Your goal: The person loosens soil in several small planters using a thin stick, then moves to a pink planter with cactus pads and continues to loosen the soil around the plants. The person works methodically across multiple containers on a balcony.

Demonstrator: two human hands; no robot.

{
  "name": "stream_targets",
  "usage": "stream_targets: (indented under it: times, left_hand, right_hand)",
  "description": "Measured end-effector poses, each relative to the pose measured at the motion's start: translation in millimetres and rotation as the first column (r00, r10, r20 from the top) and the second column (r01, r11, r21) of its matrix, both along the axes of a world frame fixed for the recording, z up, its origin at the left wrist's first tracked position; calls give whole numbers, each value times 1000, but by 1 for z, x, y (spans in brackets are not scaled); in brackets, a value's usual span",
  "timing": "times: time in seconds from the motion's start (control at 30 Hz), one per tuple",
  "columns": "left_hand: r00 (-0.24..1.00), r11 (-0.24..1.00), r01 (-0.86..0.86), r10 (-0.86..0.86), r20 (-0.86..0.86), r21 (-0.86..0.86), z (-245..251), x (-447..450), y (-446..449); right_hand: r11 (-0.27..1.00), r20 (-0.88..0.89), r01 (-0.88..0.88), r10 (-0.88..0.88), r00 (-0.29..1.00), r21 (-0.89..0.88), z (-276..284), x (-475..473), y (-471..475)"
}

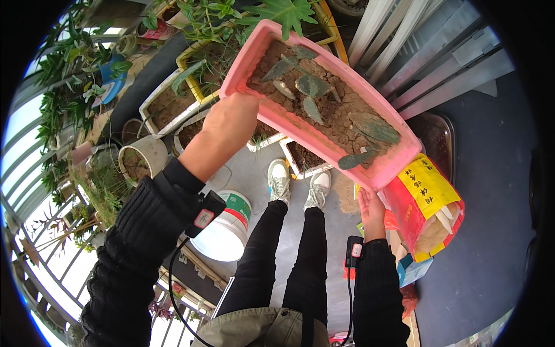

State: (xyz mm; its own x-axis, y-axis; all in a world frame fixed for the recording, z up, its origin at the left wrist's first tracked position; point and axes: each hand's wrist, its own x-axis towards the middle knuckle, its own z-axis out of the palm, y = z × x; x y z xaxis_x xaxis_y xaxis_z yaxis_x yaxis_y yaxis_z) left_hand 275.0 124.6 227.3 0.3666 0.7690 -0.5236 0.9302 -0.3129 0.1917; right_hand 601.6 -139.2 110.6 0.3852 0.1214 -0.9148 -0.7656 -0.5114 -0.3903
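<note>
A long pink plastic planter is held up at a slant between my two hands. Dry, cracked soil fills it, with flat green cactus pads standing and lying in it. My left hand grips the planter's rim at its left end, the fingers curled over the edge. At the lower right corner, my right hand touches the planter from below, its fingertips against the rim; part of its grip is hidden under the planter.
A red and yellow bag stands open beside my right hand. A white bucket, a round pot and soil-filled planters stand at the left. Metal profiles lean at the upper right. A small square pot sits by my shoes.
</note>
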Motion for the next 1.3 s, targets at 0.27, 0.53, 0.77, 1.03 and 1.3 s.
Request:
stream_targets:
  times: [0.27, 0.53, 0.77, 1.03, 1.3]
  left_hand:
    - [998, 998, -62, 62, -7, -7, -39, 14, 2]
    - [998, 1000, -6, 5, 57, 23, -27, -9, 13]
    - [996, 997, -80, 79, 48, 10, -20, 1, 12]
    - [998, 999, 11, -8, -56, 45, -25, -10, 21]
    - [998, 996, -43, 46, -30, 84, -8, -25, 32]
  right_hand:
    - [1000, 25, 13, -12, 1000, -22, -3, 2, -2]
    - [997, 79, -71, 72, 994, -11, 3, 0, -1]
    - [1000, 57, -19, 21, 998, -24, 0, 2, 4]
    - [998, 51, -36, 38, 998, -43, -1, 2, -1]
    - [997, 67, -57, 60, 996, -51, 3, 3, 4]
